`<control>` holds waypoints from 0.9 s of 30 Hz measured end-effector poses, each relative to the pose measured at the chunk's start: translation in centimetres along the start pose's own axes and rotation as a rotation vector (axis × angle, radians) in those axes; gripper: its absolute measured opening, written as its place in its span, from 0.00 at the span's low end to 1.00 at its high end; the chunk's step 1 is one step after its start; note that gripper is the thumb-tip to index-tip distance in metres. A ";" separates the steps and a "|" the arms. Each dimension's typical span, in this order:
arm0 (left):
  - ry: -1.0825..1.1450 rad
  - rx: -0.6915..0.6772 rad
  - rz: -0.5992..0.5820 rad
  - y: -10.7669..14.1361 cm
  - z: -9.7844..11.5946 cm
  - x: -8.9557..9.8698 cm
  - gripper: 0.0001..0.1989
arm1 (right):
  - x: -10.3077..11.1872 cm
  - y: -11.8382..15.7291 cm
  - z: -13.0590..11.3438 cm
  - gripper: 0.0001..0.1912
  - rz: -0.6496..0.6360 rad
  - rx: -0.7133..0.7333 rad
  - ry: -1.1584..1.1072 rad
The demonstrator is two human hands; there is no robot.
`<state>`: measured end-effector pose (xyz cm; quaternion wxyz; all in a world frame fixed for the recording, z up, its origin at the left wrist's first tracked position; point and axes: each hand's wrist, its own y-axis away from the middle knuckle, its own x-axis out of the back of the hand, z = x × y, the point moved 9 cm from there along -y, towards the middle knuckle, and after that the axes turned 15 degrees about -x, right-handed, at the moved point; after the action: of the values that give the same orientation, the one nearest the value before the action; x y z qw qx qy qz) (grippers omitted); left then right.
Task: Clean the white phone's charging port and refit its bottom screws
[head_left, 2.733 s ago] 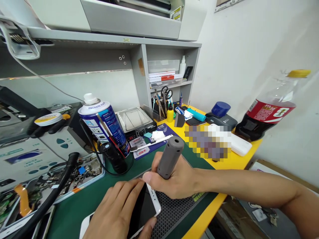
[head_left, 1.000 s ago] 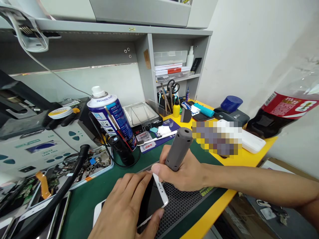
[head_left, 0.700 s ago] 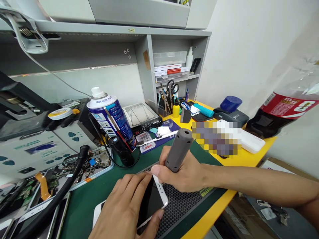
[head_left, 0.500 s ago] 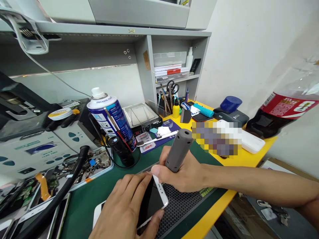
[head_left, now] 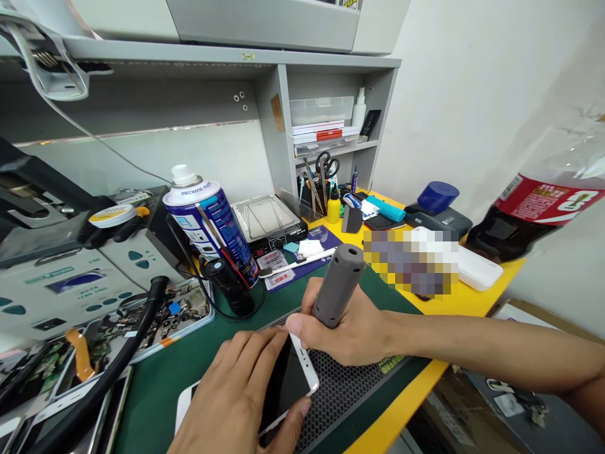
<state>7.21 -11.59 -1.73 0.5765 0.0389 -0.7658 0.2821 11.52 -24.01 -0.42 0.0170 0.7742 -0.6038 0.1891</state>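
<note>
A white-edged phone (head_left: 283, 391) with a black screen lies on a black honeycomb-patterned mat (head_left: 338, 384). Across the phone rests my left hand (head_left: 241, 384), its fingers over the far edge and its thumb at the near edge, holding it. My right hand (head_left: 347, 331) is wrapped round a thick grey cylindrical tool (head_left: 339, 287), tilted, with its back end pointing up. The tool's lower tip is hidden behind the fingers, close to the phone's upper edge. My right thumb is beside my left fingertips.
Behind the hands stand a blue spray can (head_left: 212, 227), a black cylinder (head_left: 229, 287) and a flat device (head_left: 267, 221). Circuit boards fill a tray (head_left: 203, 312) at left. A yellow bottle (head_left: 333, 208), a white block (head_left: 477, 268) and a cola bottle (head_left: 543, 202) are at right.
</note>
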 end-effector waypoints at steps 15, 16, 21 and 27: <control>0.002 -0.002 0.005 -0.3 -0.1 0.3 0.27 | 0.1 -0.1 0.3 0.20 0.037 -0.036 -0.014; 0.004 -0.005 0.006 -0.3 0.0 0.3 0.27 | 0.1 -0.1 0.2 0.20 0.039 -0.027 -0.018; -0.016 -0.006 0.005 -0.3 0.2 0.7 0.28 | 0.2 0.0 -0.1 0.20 0.047 -0.002 -0.029; -0.027 -0.010 0.005 -0.4 0.2 0.7 0.28 | 0.2 -0.1 0.1 0.21 0.040 -0.020 -0.006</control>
<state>6.95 -11.84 -1.01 0.5655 0.0378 -0.7751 0.2792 11.63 -24.20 -0.42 0.0189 0.7623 -0.6211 0.1809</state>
